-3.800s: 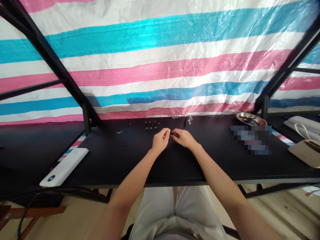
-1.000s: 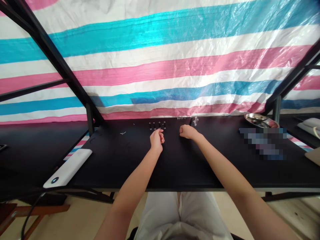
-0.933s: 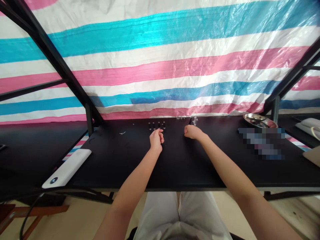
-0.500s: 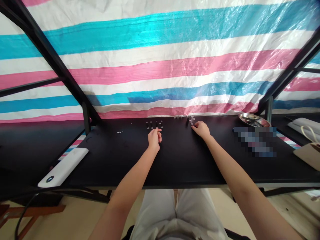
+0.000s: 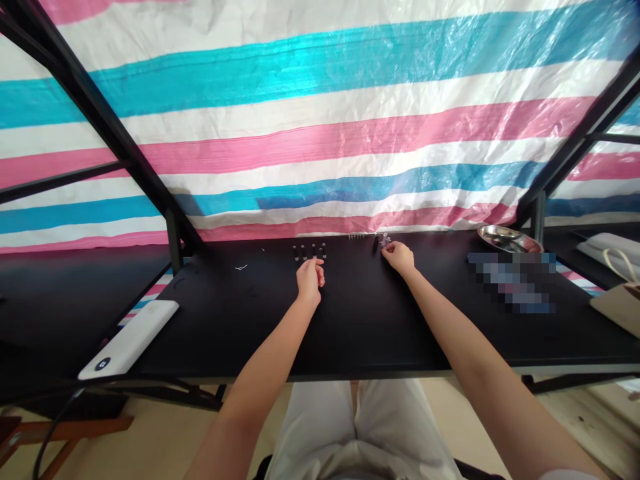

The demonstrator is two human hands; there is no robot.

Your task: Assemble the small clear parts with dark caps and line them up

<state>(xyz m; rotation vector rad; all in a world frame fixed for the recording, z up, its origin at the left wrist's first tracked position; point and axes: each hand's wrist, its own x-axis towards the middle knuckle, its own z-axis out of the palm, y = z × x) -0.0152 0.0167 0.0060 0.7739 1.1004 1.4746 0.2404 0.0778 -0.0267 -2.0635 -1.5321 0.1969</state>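
R hand [image 5: 399, 257] is hovering at small irregular whitish-clear pcs [image 5: 385, 239] nr rear of flat black tabletop [image 5: 370, 320]; can't tell if gripping. L hand [image 5: 310, 279] is sitting half-curled by 4 small black cylinders [image 5: 303, 253], grip unclear.

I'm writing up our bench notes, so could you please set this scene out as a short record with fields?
Left hand: in front of the black pieces; contact unclear
Right hand: fingertips at the pale pieces; grip unclear
Black pieces: four, side by side in a row
Table: black
Far edge, between the hands: small metal pieces in a row
Left end: white device
Right end: metal dish, pixelated patch
Backdrop: striped sheet
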